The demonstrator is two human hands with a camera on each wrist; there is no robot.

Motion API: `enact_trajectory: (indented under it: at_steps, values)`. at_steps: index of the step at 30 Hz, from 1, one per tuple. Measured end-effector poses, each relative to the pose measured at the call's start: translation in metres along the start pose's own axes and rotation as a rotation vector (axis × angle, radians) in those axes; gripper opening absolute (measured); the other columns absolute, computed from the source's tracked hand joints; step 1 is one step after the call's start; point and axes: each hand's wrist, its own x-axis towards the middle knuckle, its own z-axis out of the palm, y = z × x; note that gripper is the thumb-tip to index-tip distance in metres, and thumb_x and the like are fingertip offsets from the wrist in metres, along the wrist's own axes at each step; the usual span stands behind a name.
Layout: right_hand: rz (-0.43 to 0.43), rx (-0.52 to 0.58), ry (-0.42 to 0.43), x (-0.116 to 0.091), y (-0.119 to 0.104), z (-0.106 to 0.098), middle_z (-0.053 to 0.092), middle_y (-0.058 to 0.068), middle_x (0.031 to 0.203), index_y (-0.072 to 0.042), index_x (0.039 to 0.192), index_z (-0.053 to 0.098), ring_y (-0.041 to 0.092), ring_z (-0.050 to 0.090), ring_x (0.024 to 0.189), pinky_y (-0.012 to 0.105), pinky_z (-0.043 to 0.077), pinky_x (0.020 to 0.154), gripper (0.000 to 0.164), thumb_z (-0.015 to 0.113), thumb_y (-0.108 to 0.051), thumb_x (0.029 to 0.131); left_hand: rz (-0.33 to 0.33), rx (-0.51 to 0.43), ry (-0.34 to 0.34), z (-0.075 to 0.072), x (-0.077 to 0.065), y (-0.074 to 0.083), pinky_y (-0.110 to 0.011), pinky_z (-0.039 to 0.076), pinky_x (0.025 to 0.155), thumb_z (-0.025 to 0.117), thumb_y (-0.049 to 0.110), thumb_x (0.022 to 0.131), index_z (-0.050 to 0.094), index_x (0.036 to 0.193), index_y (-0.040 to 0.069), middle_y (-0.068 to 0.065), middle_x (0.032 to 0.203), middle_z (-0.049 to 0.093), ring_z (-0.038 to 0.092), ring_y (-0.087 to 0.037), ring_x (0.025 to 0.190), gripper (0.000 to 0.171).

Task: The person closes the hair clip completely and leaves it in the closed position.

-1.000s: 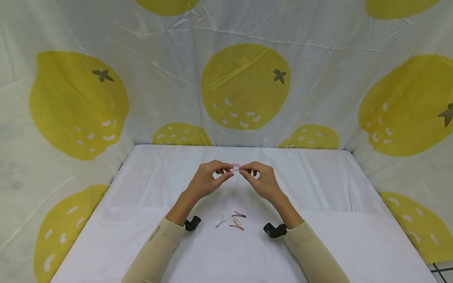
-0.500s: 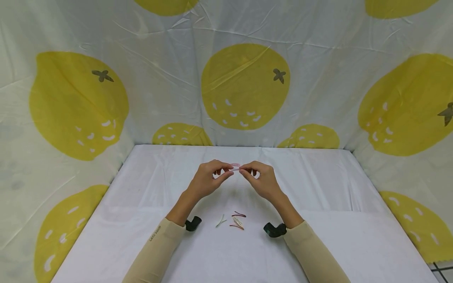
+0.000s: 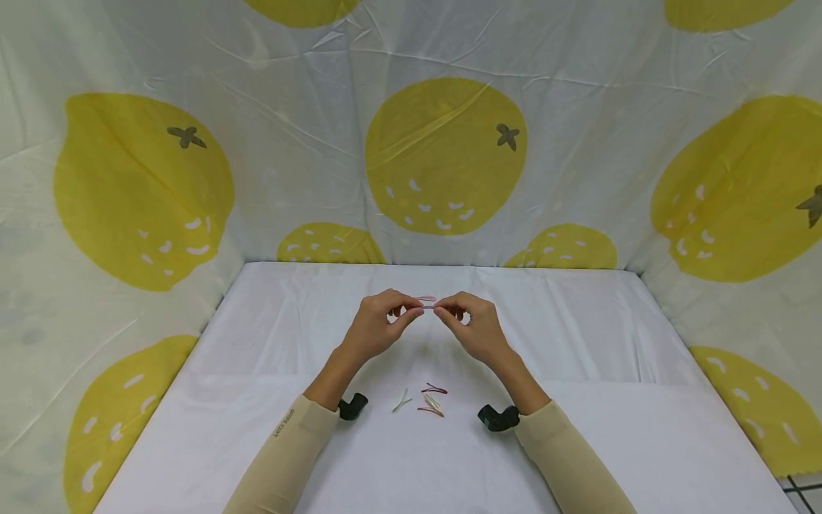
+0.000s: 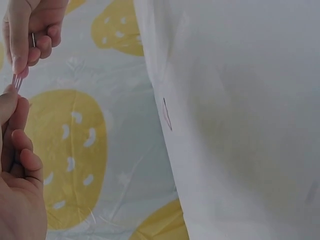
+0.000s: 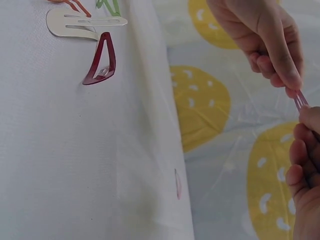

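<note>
Between my two hands is a small pink snap hair clip [image 3: 428,307], held above the far half of the table. My left hand [image 3: 380,321] pinches its left end with thumb and forefinger, and my right hand [image 3: 474,325] pinches the other end the same way. Slim slots show in the clip [image 4: 17,81] in the left wrist view, while the fingertips cover both its ends. Just beyond the hands in the head view, another pink hair clip [image 3: 427,298] lies near the table's far edge.
Nearer the person lie a pale green hair clip [image 3: 402,401], a dark red hair clip [image 3: 434,390], a cream hair clip [image 5: 67,22] and an orange hair clip [image 3: 431,412]. A white cloth covers the table [image 3: 552,442]; a lemon-print curtain [image 3: 578,164] hangs around it.
The held clip showed two spread arms a second ago; now it appears as one flat, thin line. Both hands have stayed almost in place.
</note>
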Motion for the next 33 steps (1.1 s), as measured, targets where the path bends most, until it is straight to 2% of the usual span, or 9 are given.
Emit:
enact_trajectory:
  at_steps: [4, 8, 11, 15, 19, 25, 33]
  values:
    - [0.001, 0.004, -0.010, -0.0006, -0.0015, 0.0006, 0.069, -0.003, 0.084, -0.014, 0.101, 0.078, 0.011, 0.053, 0.071, 0.044, 0.050, 0.062, 0.007, 0.076, -0.017, 0.095, -0.006, -0.005, 0.023, -0.0002, -0.0002, 0.0012, -0.034, 0.052, 0.063, 0.080, 0.019, 0.092, 0.081, 0.098, 0.015, 0.004, 0.085, 0.075, 0.056, -0.010, 0.071, 0.007]
    - [-0.009, -0.002, -0.005, -0.0007, -0.0007, 0.0019, 0.065, -0.004, 0.081, -0.014, 0.100, 0.076, 0.010, 0.050, 0.069, 0.034, 0.047, 0.059, 0.005, 0.076, -0.016, 0.095, -0.012, -0.023, 0.032, 0.0000, -0.0007, 0.0012, -0.042, 0.053, 0.062, 0.080, 0.018, 0.091, 0.080, 0.096, 0.014, 0.004, 0.084, 0.075, 0.056, -0.010, 0.070, 0.006]
    - [-0.025, -0.002, 0.001, -0.0004, -0.0002, 0.0032, 0.066, -0.003, 0.081, -0.014, 0.100, 0.076, 0.009, 0.050, 0.068, 0.026, 0.044, 0.059, 0.005, 0.076, -0.015, 0.095, -0.014, -0.020, 0.039, 0.0007, -0.0008, 0.0008, -0.037, 0.053, 0.062, 0.081, 0.016, 0.090, 0.080, 0.095, 0.016, 0.004, 0.083, 0.075, 0.056, -0.009, 0.069, 0.005]
    - [-0.039, 0.002, 0.005, -0.0001, -0.0009, 0.0045, 0.067, -0.003, 0.081, -0.013, 0.100, 0.076, 0.009, 0.050, 0.067, 0.025, 0.044, 0.058, 0.005, 0.075, -0.014, 0.095, -0.017, -0.011, 0.036, 0.0024, -0.0008, -0.0007, -0.031, 0.052, 0.062, 0.081, 0.015, 0.090, 0.079, 0.095, 0.016, 0.004, 0.083, 0.074, 0.056, -0.008, 0.070, 0.005]
    - [-0.034, 0.008, 0.005, 0.0000, -0.0009, 0.0044, 0.065, -0.002, 0.080, -0.013, 0.100, 0.077, 0.009, 0.049, 0.068, 0.025, 0.043, 0.058, 0.005, 0.075, -0.014, 0.095, -0.021, -0.019, 0.013, 0.0029, -0.0003, 0.0002, -0.035, 0.053, 0.063, 0.077, 0.019, 0.094, 0.078, 0.096, 0.012, 0.002, 0.084, 0.073, 0.056, -0.010, 0.072, 0.007]
    - [-0.028, 0.045, -0.015, -0.0003, -0.0005, 0.0028, 0.065, 0.000, 0.080, -0.013, 0.099, 0.076, 0.010, 0.048, 0.067, 0.036, 0.044, 0.057, 0.004, 0.073, -0.012, 0.096, -0.045, -0.025, -0.031, 0.0027, 0.0002, 0.0037, -0.037, 0.055, 0.066, 0.073, 0.019, 0.097, 0.077, 0.099, 0.011, 0.001, 0.086, 0.072, 0.056, -0.010, 0.075, 0.009]
    - [0.028, 0.073, -0.087, -0.0006, -0.0016, -0.0007, 0.066, -0.004, 0.082, -0.015, 0.099, 0.075, 0.010, 0.049, 0.067, 0.029, 0.043, 0.059, 0.004, 0.071, -0.015, 0.098, -0.102, -0.106, -0.069, 0.0032, -0.0027, 0.0032, -0.040, 0.051, 0.066, 0.072, 0.020, 0.097, 0.075, 0.099, 0.015, 0.005, 0.085, 0.068, 0.052, -0.012, 0.075, 0.007]
